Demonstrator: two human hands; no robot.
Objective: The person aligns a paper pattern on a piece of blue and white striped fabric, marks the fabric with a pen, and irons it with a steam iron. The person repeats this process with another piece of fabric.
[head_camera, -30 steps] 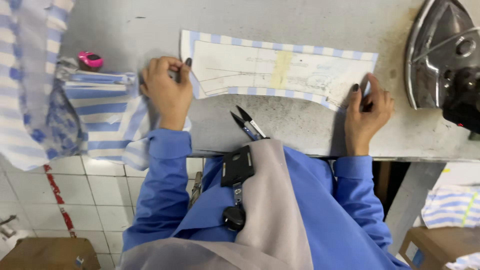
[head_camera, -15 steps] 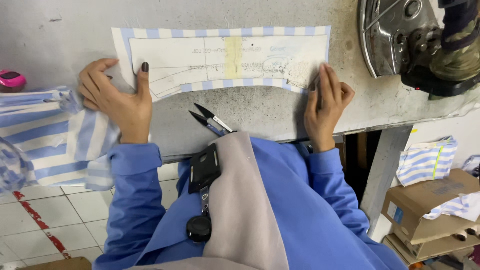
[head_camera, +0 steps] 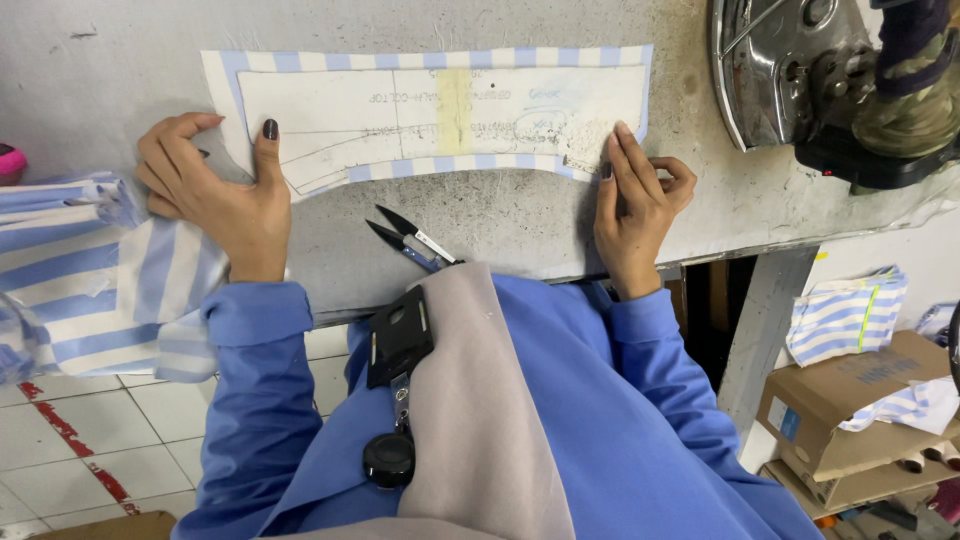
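A long curved paper pattern (head_camera: 430,115) lies on a blue-and-white striped fabric piece (head_camera: 440,60) on the grey table (head_camera: 520,215). My left hand (head_camera: 215,200) rests at the pattern's left end, thumb pressed on the fabric edge. Its fingers are curled, and a dark pen tip shows between them. My right hand (head_camera: 635,205) presses two straight fingers on the pattern's lower right corner, with the other fingers curled and nothing seen in them. Black thread snips (head_camera: 412,240) lie on the table between my hands, near its front edge.
A metal iron (head_camera: 790,80) stands at the table's back right. A heap of striped fabric (head_camera: 90,270) hangs over the left edge, with a pink object (head_camera: 10,160) behind it. Cardboard boxes (head_camera: 850,400) with striped pieces sit on the floor at the right.
The view has swung so the pattern sits in the middle. My left hand moved from the striped heap to the pattern's left end. My right hand slid onto its right corner.
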